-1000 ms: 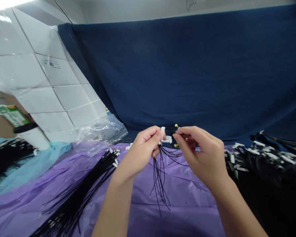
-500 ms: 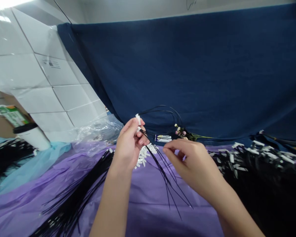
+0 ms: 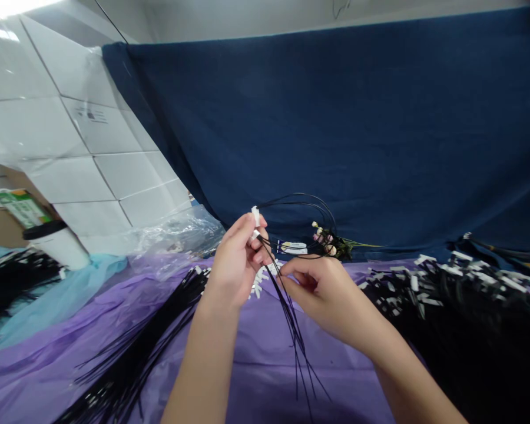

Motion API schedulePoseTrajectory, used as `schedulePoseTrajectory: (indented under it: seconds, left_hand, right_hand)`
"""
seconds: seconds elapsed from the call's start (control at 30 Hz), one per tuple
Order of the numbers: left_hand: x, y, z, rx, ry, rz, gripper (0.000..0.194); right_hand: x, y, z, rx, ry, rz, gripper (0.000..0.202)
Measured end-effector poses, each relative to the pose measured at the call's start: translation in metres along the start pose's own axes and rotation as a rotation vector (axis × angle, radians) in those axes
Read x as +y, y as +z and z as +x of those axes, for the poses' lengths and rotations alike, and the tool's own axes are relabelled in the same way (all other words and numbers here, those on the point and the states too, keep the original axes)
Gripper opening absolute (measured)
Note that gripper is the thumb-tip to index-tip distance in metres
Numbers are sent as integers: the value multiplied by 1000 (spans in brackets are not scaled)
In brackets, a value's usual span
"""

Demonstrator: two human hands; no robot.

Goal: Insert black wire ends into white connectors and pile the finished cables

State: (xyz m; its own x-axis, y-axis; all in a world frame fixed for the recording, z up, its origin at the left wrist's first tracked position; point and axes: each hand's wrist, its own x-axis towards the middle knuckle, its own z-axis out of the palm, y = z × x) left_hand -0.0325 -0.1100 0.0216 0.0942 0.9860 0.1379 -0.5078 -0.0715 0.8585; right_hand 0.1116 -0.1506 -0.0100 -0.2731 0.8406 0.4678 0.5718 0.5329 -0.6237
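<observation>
Your left hand [image 3: 238, 259] pinches a white connector [image 3: 255, 216] above the purple sheet's [image 3: 256, 365] middle, your right hand [image 3: 324, 291] grips its looped black wires [image 3: 298, 330]; finished harnesses [image 3: 128, 353] lie left, a bigger pile [image 3: 459, 294] waits right.

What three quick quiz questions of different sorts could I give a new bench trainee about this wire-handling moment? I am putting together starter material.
1. True or false: the left hand pinches a white connector from which thin black wires run.
2. Multiple choice: the sheet under the hands is A) purple, B) red, C) yellow.
3. Fill in: the right hand closes its fingers on the black ____.

Key: 1 true; 2 A; 3 wires.
</observation>
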Motion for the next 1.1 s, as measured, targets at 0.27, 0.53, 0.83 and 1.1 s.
schedulePoseTrajectory:
  seconds: [0.27, 0.53, 0.83, 1.1]
  left_hand:
    - [-3, -1, 2, 14, 10, 10, 18]
    - [-3, 0, 3, 45, 20, 35, 17]
    - [-7, -3, 5, 66, 50, 95, 20]
    - [-6, -2, 6, 121, 77, 140, 20]
  right_hand:
    - [8, -11, 1, 38, 113, 12, 14]
    - [11, 1, 4, 48, 116, 132, 31]
    - [26, 3, 20, 463, 171, 745, 29]
    - [41, -13, 25, 946, 145, 953, 28]
